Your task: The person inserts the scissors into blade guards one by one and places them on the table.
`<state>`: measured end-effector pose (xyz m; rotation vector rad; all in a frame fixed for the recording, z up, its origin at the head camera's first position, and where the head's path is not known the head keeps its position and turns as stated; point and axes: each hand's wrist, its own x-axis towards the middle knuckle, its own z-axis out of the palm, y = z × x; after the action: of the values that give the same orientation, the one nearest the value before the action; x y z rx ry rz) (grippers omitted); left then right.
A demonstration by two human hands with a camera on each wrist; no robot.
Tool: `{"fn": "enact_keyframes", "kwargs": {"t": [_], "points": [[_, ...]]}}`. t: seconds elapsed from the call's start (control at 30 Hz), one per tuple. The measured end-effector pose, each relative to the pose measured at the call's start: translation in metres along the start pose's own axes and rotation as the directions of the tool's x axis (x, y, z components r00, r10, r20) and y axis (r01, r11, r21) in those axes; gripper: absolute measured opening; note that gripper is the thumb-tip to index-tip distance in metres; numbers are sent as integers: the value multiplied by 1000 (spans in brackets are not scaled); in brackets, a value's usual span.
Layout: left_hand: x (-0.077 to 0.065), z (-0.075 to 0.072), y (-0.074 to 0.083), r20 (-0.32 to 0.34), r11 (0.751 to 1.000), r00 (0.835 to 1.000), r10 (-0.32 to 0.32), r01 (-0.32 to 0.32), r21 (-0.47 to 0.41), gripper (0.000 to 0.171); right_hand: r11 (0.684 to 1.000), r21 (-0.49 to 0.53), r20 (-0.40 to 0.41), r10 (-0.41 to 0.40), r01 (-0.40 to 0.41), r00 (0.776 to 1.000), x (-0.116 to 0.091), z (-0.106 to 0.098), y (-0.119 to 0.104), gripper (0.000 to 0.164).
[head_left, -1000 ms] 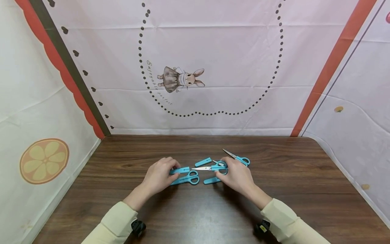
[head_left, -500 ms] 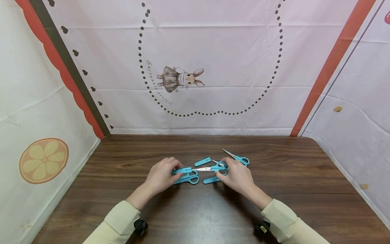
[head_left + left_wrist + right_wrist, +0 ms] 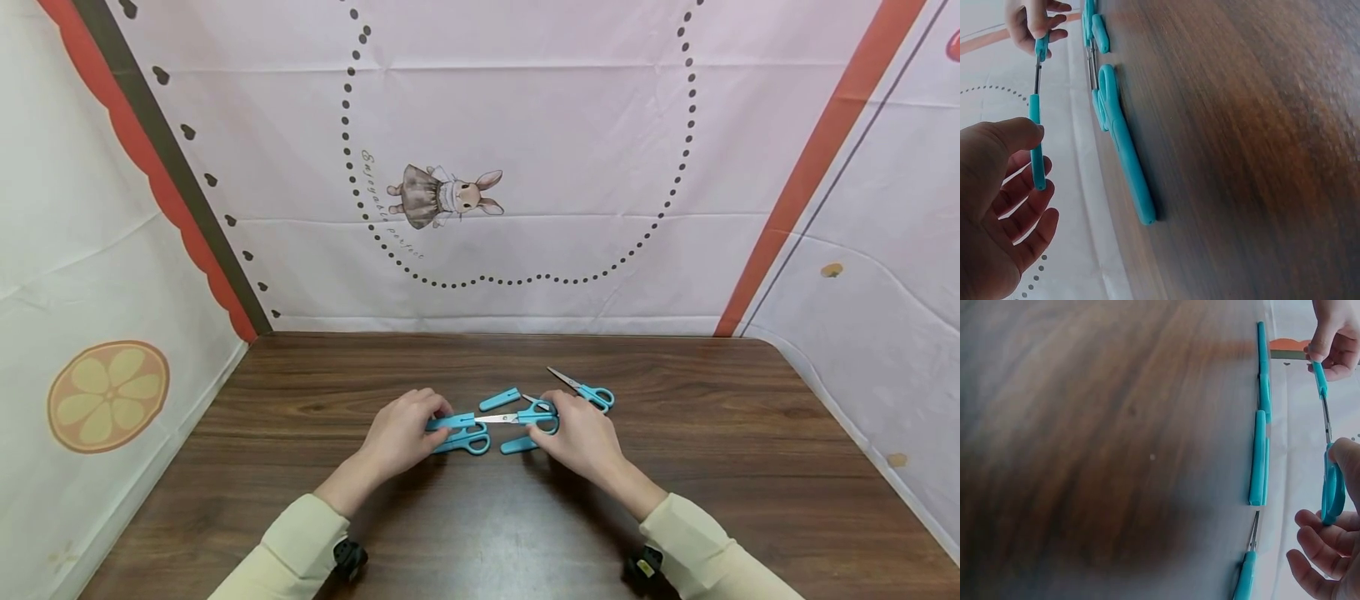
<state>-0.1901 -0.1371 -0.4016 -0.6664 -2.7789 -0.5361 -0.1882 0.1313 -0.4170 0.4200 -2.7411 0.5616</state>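
A pale cloth backdrop printed with a rabbit figure and black dots (image 3: pixel 585 158) rises behind a dark brown wood-grain desk (image 3: pixel 487 517). Two pale yellow-green sleeves (image 3: pixel 288 542) (image 3: pixel 697 542) reach in over the near edge, each with a small black camera (image 3: pixel 348 557) (image 3: pixel 643 569) at the wrist.

The right hand (image 3: pixel 581 429) grips a pair of turquoise-handled steel scissors (image 3: pixel 535 418) by the finger loops, thumb on the near side; the scissors extend from it toward the left hand (image 3: pixel 401 429), blades level and lifted clear of the desk. The left hand pinches a turquoise plastic blade sheath (image 3: pixel 454 422) between thumb and fingers, its mouth facing the blades. The blade tips meet that mouth; how far they go in cannot be told, but most of the steel shows bare.

On the desk, a sheathed turquoise pair of scissors (image 3: pixel 1127 156) lies just beside and below the left hand. Bare-bladed turquoise scissors (image 3: pixel 598 398) lie just beyond the right hand, near a second set of bare steel blades (image 3: pixel 535 402) mostly hidden behind it. One loose turquoise sheath (image 3: pixel 499 399) lies beyond the held blades; another turquoise sheath (image 3: pixel 520 445) lies nearer the person, close to the right thumb.
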Motion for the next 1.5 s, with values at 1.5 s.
{"fn": "enact_keyframes", "kwargs": {"t": [1.5], "points": [[5,10,12,-26,998,998,56,-56,-14,9,999,-18,-18,-35,35,999,-1,4,-12,49]]}}
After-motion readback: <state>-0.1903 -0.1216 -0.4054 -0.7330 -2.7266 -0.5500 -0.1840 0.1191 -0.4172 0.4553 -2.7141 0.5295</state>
